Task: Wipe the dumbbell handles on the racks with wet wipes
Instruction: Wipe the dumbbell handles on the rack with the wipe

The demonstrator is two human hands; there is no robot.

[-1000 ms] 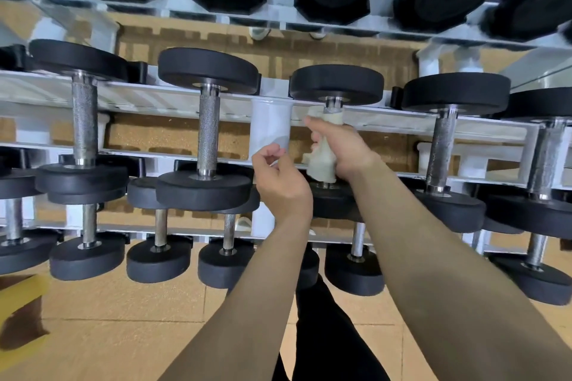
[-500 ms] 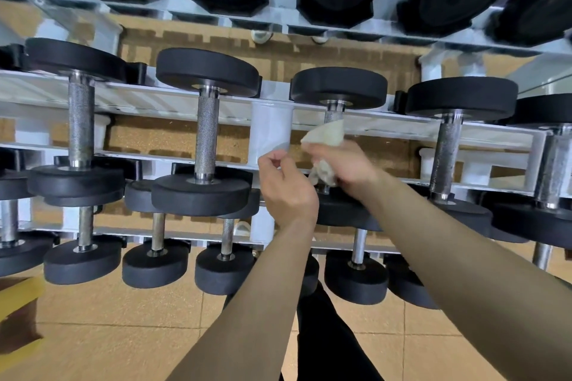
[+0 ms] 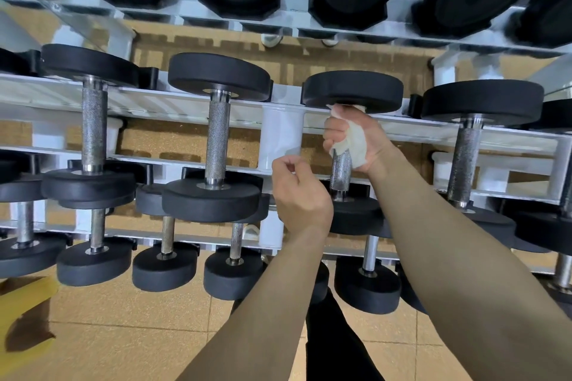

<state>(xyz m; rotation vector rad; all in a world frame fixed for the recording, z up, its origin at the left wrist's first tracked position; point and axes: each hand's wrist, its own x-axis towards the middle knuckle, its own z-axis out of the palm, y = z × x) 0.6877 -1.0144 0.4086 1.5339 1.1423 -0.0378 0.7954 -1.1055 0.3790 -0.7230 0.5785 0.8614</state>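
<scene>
We've got the right hand [image 3: 374, 133] clenched round the wipe [image 3: 351, 141] at the handle's [image 3: 340, 173] far end, two o'clock of centre, wrapped so all sides get rubbed (bare knurling below). Left hand [image 3: 300, 195] hangs loosely curled, empty, at its seven o'clock.

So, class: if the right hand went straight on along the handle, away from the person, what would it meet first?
Probably the dumbbell's far black head; the right hand, gripping the wet wipe round the handle, sits just beneath it.
</scene>
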